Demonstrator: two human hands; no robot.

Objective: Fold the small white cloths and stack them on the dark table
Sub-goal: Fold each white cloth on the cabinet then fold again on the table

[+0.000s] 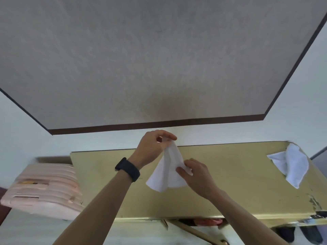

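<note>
Above the table, left hand pinches the cloth top; right hand grips its side. Second cloth lies at the table's right end.

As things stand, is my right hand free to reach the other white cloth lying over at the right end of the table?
Probably not yet. The right hand is pinching the held cloth together with the left hand. The path across the table to the other cloth looks unobstructed.
</note>
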